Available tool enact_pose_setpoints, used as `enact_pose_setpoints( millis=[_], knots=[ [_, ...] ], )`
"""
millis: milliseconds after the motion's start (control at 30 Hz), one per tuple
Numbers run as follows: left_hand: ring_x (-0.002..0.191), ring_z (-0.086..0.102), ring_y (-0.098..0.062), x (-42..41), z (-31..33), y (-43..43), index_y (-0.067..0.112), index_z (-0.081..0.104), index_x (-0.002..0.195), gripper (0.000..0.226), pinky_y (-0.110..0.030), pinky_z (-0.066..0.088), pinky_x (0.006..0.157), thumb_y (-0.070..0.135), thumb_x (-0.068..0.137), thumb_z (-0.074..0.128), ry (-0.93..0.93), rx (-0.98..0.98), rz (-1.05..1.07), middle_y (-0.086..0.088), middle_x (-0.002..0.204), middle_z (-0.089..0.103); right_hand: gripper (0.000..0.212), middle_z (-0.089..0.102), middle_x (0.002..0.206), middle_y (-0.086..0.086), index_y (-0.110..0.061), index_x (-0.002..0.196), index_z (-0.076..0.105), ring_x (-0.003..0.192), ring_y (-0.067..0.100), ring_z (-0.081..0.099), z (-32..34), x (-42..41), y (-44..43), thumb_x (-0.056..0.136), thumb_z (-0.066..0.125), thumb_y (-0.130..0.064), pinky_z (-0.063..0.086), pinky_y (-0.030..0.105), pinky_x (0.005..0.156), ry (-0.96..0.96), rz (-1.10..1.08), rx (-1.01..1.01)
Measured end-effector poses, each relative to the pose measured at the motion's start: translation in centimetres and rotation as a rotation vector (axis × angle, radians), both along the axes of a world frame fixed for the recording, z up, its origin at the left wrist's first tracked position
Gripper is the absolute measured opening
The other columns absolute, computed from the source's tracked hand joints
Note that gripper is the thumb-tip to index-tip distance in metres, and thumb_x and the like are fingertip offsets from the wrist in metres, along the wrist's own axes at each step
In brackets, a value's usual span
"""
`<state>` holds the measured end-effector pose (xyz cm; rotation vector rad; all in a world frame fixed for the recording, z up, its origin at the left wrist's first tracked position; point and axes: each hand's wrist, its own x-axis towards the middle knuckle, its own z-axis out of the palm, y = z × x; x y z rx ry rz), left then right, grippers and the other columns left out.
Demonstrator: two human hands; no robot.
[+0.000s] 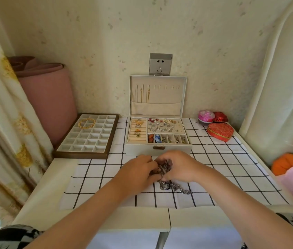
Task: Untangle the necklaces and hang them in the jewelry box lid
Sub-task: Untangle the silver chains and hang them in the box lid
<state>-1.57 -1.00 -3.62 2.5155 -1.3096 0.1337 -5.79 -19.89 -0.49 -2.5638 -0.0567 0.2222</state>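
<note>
Left grip (138,170) and right grip (180,168), fingers curled, both pinched the tangled necklaces (165,185) between them; the jewelry box lid (169,94) stood open just beyond.

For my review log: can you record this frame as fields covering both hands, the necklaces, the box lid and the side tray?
left hand: pinches the tangled necklaces
right hand: pinches the same tangle
tangled necklaces: dark chains, one end trailing on the checked cloth
jewelry box lid: open, upright; two gold chains hang at its left
divided tray: left of the box, gold coil at its rear
</note>
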Motion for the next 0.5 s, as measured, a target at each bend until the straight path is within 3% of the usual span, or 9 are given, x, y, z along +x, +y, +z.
enact_pose_setpoints(
  millis=[100,200,333,500],
  knots=[
    [0.094,0.053,-0.016,0.9,0.7,0.4,0.024,0.064,0.102,0.029,-0.027,0.04,0.07,0.05,0.09,0.06,-0.005,0.082,0.102,0.005,0.101,0.051,0.067,0.055,0.129,-0.011,-0.029,0.131,0.061,0.111,0.003,0.047,0.3,0.3,-0.3,0.071,0.088,-0.023,0.038,0.019,0.095,0.008,0.031,-0.052],
    [0.092,0.045,-0.009,2.0,1.8,1.3,0.03,0.063,0.101,0.034,-0.026,0.039,0.072,0.057,0.081,0.066,0.044,0.188,0.207,0.01,0.103,0.047,0.071,0.045,0.126,-0.012,-0.036,0.133,0.058,0.116,0.009,0.045,0.6,0.5,-1.0,0.069,0.089,-0.027,0.039,0.025,0.098,0.055,0.026,-0.136],
    [0.11,0.044,-0.013,3.5,3.2,2.9,0.031,0.059,0.117,0.059,-0.03,0.039,0.078,0.068,0.071,0.068,0.108,0.39,0.277,0.01,0.116,0.048,0.079,0.042,0.13,-0.011,-0.039,0.135,0.054,0.119,0.013,0.047,0.7,0.5,-1.8,0.066,0.09,-0.027,0.043,0.028,0.099,0.12,0.002,-0.185],
    [0.123,0.04,-0.019,3.5,4.3,4.3,0.027,0.046,0.138,0.082,-0.033,0.04,0.088,0.064,0.07,0.074,0.155,0.597,0.303,0.002,0.131,0.047,0.085,0.042,0.131,-0.007,-0.037,0.139,0.05,0.119,0.016,0.05,1.0,0.2,-2.1,0.065,0.09,-0.027,0.044,0.03,0.1,0.167,0.015,-0.229]
  ],
)
